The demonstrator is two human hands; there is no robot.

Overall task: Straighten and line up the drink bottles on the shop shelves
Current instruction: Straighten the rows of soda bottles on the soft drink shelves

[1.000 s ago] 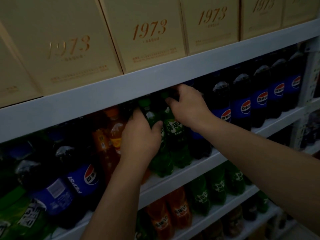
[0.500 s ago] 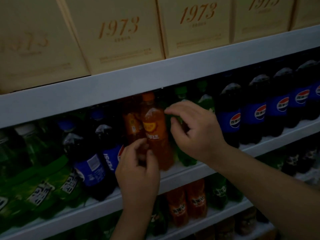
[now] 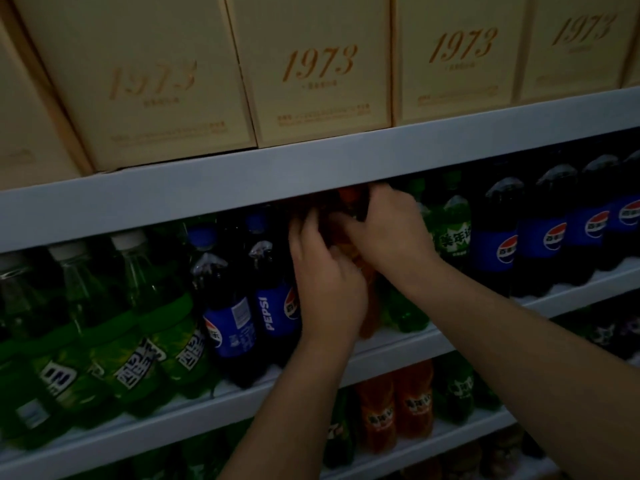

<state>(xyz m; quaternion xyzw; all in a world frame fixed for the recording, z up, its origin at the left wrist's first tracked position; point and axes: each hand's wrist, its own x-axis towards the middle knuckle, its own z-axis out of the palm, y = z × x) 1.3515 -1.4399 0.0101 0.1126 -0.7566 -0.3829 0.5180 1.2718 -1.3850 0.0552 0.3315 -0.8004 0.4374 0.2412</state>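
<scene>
Hands work together on the orange bottle (image 3: 367, 306) on the middle shelf (image 3: 433, 344), between the Pepsi bottles (image 3: 273, 313) on its left and the green bottles (image 3: 450, 233) on its right.

1. Left hand (image 3: 329, 289): fingers curl around the body of the orange bottle from the front and left. The hand covers most of the bottle, so how firmly it presses cannot be told.
2. Right hand (image 3: 388, 233): fingers close over the neck and cap zone, just under the edge of the upper shelf (image 3: 242, 188). Only a trace of the orange cap shows behind the fingers.
3. Bottle position: the base sits near the front lip of the middle shelf. The long axis runs roughly upright; the exact lean is hidden by both hands.

Key relation: the 2 grips lie along the bottle's long axis, right hand at the top, left hand lower. The bottle sits straight ahead of both hands, between them and the shelf back. Judgement: any correction of tilt turns on moving the top grip against the lower one. Clearance above the cap looks tight, so a lift risks contact with the upper shelf; a slide or pivot on the base appears safer.

Boxes (image 3: 318, 71) marked 1973 stand on the upper shelf and play no part.
</scene>
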